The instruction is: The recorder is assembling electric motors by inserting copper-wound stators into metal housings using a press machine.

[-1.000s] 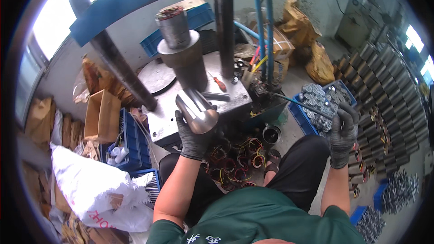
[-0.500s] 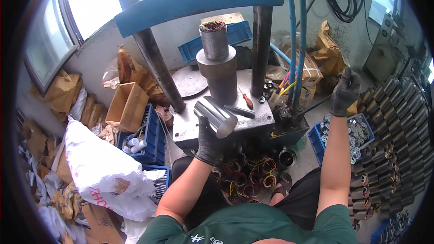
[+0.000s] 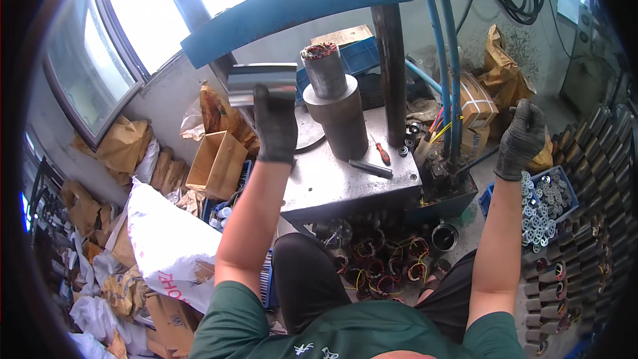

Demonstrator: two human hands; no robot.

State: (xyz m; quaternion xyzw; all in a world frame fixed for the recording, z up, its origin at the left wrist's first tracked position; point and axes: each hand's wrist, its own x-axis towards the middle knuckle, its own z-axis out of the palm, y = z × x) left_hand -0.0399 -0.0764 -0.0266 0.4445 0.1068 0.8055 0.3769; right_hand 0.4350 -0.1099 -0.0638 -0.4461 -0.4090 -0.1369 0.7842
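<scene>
Head view | clasping metal cylinder [image 3: 247, 78] aloft in left hand [image 3: 275, 126] | holding right hand [image 3: 521, 141] up, fingers bent, closure unclear | likely transfer step, calling for steady grip

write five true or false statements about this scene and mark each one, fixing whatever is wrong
1. The left hand holds a metal cylinder. True.
2. The screwdriver is in the right hand. False: the screwdriver lies on the plate.
3. The right hand is gloved. True.
4. The big sack at the left is blue. False: the sack is white with red print.
5. The wooden box is left of the plate. True.
</scene>
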